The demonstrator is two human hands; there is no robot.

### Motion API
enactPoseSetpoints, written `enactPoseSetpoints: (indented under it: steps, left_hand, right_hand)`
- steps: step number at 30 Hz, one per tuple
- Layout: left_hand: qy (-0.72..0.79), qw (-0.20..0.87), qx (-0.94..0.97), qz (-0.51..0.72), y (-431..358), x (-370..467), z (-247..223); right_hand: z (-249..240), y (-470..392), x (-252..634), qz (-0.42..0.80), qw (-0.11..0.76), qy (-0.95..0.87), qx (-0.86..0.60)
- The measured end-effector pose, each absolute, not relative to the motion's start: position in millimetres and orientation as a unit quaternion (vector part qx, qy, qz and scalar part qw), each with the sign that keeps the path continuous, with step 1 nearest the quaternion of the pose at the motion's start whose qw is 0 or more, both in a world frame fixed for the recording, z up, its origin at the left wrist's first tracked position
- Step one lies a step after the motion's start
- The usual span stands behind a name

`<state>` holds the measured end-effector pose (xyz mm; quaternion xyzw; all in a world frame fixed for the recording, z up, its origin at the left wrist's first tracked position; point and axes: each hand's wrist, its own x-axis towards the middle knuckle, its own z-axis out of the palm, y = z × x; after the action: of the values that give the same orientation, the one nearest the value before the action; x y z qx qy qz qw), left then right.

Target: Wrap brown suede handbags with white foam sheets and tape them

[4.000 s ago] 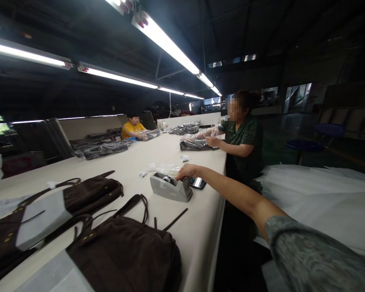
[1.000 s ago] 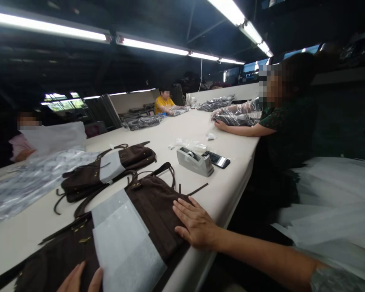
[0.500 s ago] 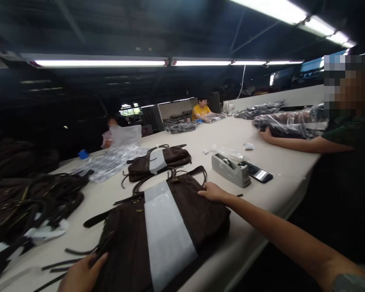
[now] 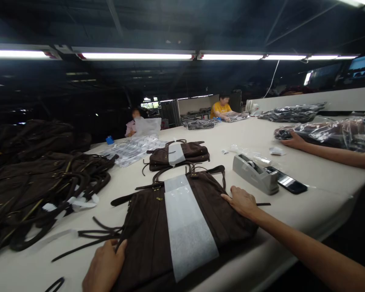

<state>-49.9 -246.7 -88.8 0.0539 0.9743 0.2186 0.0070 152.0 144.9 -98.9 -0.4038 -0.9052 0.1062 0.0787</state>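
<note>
A dark brown bag (image 4: 146, 227) lies flat at the table's near edge, with a white paper band (image 4: 190, 227) around its middle. My left hand (image 4: 105, 265) grips the bag's left side, thumb on top and the other fingers partly hidden. At the right side, my right hand (image 4: 240, 200) has its thumb and fingers on the bag's edge, some fingertips out of sight. Just beyond lies a smaller-looking brown bag (image 4: 196, 152), also banded in white. A grey tape dispenser (image 4: 255, 174) stands beyond my right hand, beside a black phone (image 4: 287, 180).
Brown bags (image 4: 27, 182) are heaped on the left of the white table (image 4: 228, 142). A clear plastic sheet (image 4: 136, 150) lies farther back. At the right, another person's hand (image 4: 293, 140) touches a plastic-wrapped bundle (image 4: 325, 129). Two people sit across the table.
The view has turned left, so things appear farther right. Both my hands remain at the sides of the near bag.
</note>
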Motion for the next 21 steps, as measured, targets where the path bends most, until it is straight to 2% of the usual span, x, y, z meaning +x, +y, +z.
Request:
enactPoseSetpoints:
  steps: [2,5,8,11,13,15,18,21]
  left_hand:
    - [0.967,0.053,0.078,0.235,-250.8,-59.3,-93.6]
    - [0.926,0.150,0.084,0.337,-256.6,-72.0,-94.7]
    - [0.838,0.249,0.033,0.484,-258.1,-66.2,-86.2]
    - [0.749,0.308,-0.011,0.587,-254.3,-45.4,-76.3]
    - [0.770,0.277,0.001,0.575,-250.4,-33.9,-73.2]
    - [0.822,0.198,0.010,0.534,-247.8,-28.2,-72.9]
    - [0.858,0.103,0.013,0.503,-246.4,-26.7,-73.7]
    - [0.863,0.076,0.030,0.499,-241.4,-24.7,-73.9]
  right_hand:
    - [-98.2,148.2,153.3,0.105,0.070,-0.908,-0.400]
    - [-96.5,158.8,149.7,0.170,0.041,-0.904,-0.391]
    - [-93.1,166.7,145.3,0.285,0.008,-0.887,-0.362]
    - [-90.0,166.1,147.3,0.459,-0.006,-0.826,-0.328]
    - [-87.4,163.0,151.9,0.582,-0.024,-0.759,-0.292]
    - [-81.7,160.0,156.2,0.661,-0.030,-0.704,-0.257]
    - [-56.4,157.9,157.7,0.701,0.052,-0.676,-0.221]
    - [1.2,158.6,154.5,0.670,0.162,-0.702,-0.181]
